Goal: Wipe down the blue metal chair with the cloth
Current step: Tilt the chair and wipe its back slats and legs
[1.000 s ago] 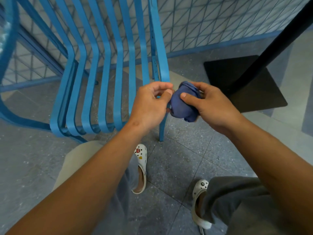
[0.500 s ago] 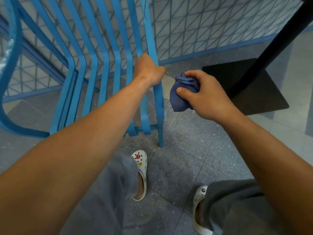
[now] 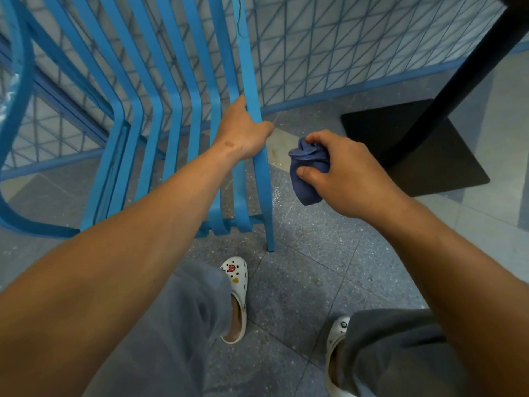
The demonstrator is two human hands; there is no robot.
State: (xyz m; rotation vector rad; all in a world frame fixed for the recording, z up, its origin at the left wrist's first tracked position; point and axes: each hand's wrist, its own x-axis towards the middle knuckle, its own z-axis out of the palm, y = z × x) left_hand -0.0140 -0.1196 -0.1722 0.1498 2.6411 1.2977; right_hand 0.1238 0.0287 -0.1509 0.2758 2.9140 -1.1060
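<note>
1 chair (image 3: 183, 116) | left hand (image 3: 243, 133) grips its edge | right hand (image 3: 343, 173) grips 1 cloth (image 3: 306, 173)

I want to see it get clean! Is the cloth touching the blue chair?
No, the crumpled dark blue cloth sits bunched in the right hand, apart from the blue metal chair.

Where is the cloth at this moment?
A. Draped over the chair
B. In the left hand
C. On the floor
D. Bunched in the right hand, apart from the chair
D: the right hand grips the bunched cloth beside the chair, without touching it; the left hand holds the chair's edge.
</note>
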